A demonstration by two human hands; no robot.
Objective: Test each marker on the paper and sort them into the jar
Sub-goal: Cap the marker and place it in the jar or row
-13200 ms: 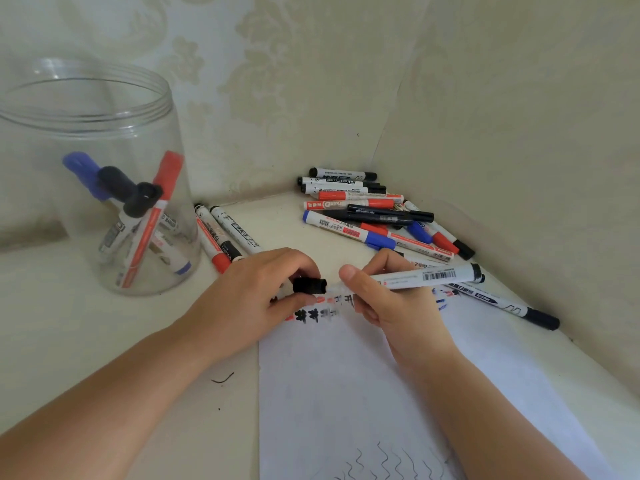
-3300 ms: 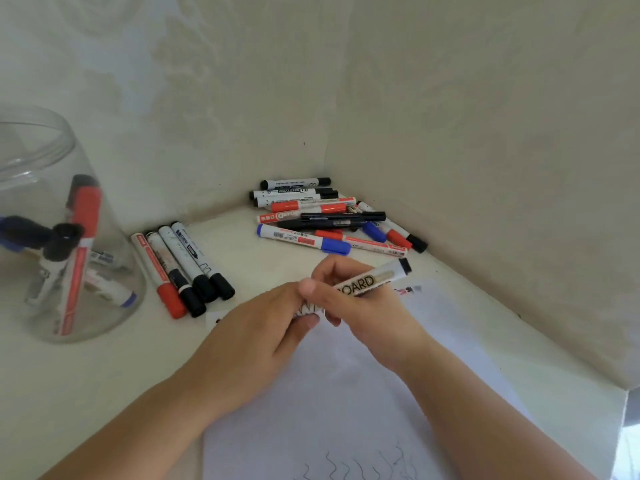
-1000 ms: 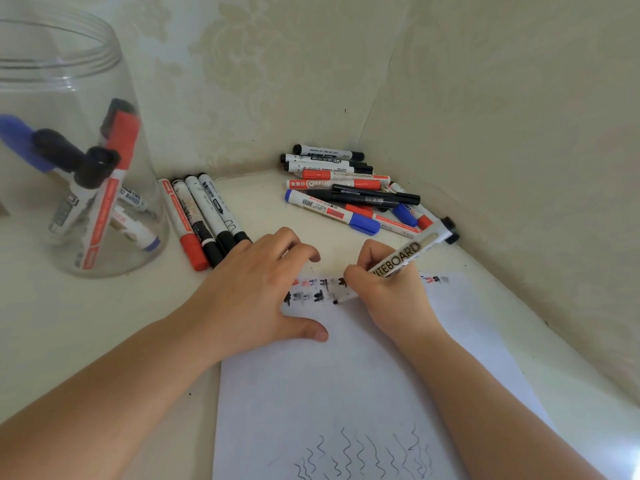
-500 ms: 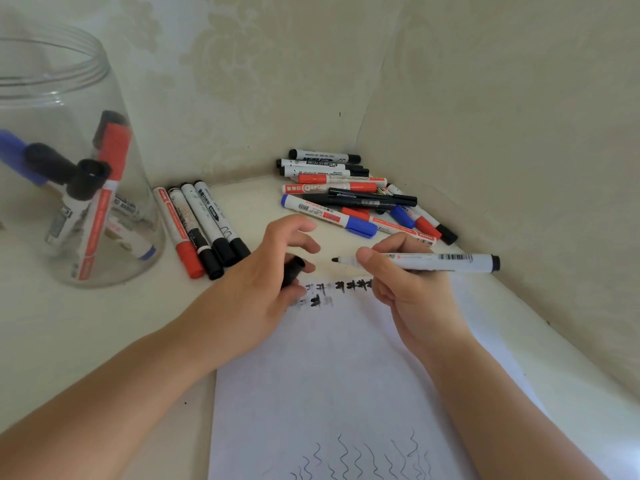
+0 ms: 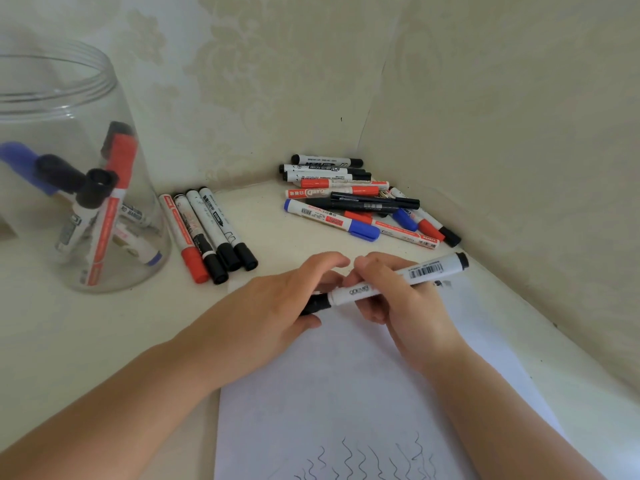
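My right hand (image 5: 398, 299) grips a white marker (image 5: 408, 277) with a black end, held level above the white paper (image 5: 346, 393). My left hand (image 5: 277, 303) holds the marker's black cap (image 5: 317, 304), which sits on the marker's left end. The hands hide the test strokes at the top of the sheet. At the far left stands a clear jar (image 5: 69, 98) with several markers inside. A pile of red, blue and black markers (image 5: 356, 202) lies in the corner.
Several capped markers (image 5: 207, 233), red and black, lie side by side between the jar and the paper. Walls close the corner behind and to the right. Wavy pen lines (image 5: 363, 459) mark the paper's near end.
The marker tip was bare half a second ago with the cap apart in my left hand; now cap and marker have come together. Both hands moved toward each other.
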